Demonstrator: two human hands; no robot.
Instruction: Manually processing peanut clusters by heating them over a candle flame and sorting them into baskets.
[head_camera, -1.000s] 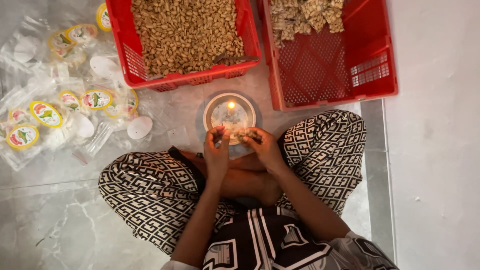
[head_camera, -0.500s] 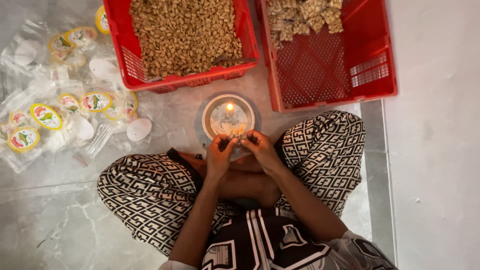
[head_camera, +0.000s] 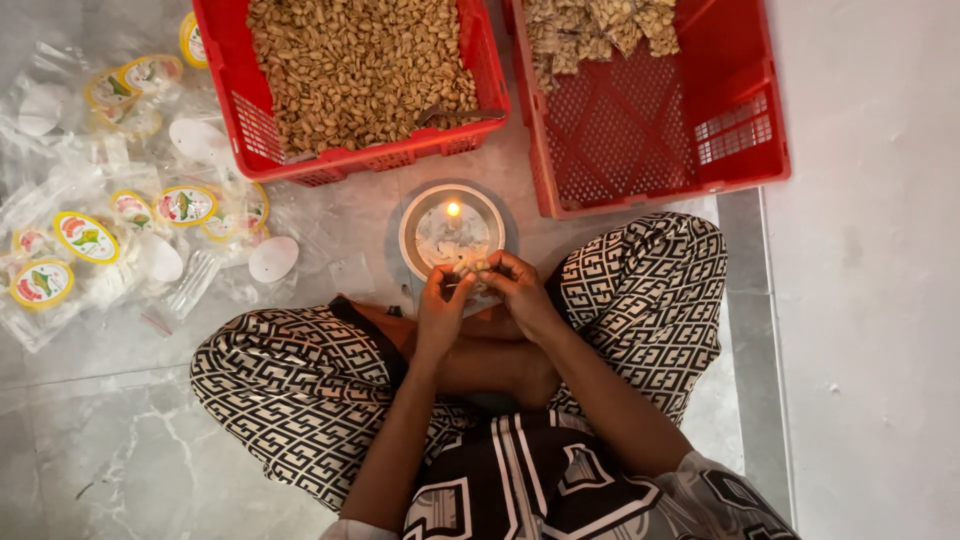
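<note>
1. the person sits cross-legged on the marble floor (head_camera: 120, 440), and both hands meet just above the near rim of a small round dish (head_camera: 452, 232) that holds a lit candle flame (head_camera: 453, 209).
2. the left hand (head_camera: 441, 306) and the right hand (head_camera: 518, 290) pinch a small clear packet of nuts (head_camera: 471, 268) between them; the fingers of both hands are closed on it, thumbs against fingertips, with no gap showing.
3. the packet sits at the dish's near edge, close to the flame but short of it. whether its mouth is already shut, i cannot tell.
4. judging by the flame and the grip, the step in hand looks like sealing the packet's open edge by heat.
5. that move calls for a steady pinch with the edge held taut and level, brought near the flame only briefly, fingers kept clear of it.
6. beyond the dish stand 2 red crates: the left crate (head_camera: 300, 165) is full of loose nuts, the right crate (head_camera: 740, 120) holds a few filled packets at its far end.
7. labelled empty bags (head_camera: 85, 236) lie scattered on the floor to the person's left, well apart from the hands.
</note>
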